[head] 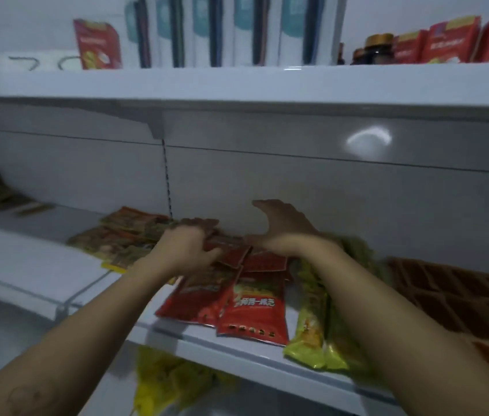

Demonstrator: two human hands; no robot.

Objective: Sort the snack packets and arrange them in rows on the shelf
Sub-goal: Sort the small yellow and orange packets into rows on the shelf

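The left hand (pixel 186 250) reaches in over the pile with its fingers curled down onto the far end of the red packets (pixel 252 304), gripping them at the top, though blur hides just how many it has. The right hand (pixel 282 226) stands on edge just beside it, fingers straight and thumb lifted, holding nothing; its palm faces the left hand, with the upper red packets between the two. These red packets lie overlapping on the middle shelf (pixel 237 349), smaller ones at the back under the hands and two larger ones in front, their lower ends reaching the shelf's front lip. Touching them on the right lies a row of yellow-green packets (pixel 312 325), lengthwise from front to back, partly under the right forearm. To the left of the left hand sits a loose heap of mixed packets (pixel 123 235) in orange, green and yellow, close to the grey back panel (pixel 327 181). At the far right a brown lattice crate (pixel 462 295) rests on the same shelf, beyond the right arm. Below the shelf's edge, yellow packets (pixel 162 382) show on the next level down. Above, the upper shelf (pixel 237 82) carries a row of white boxes (pixel 237 28), dark jars (pixel 378 46) to their right, and upright red bags (pixel 453 40) at the far right.
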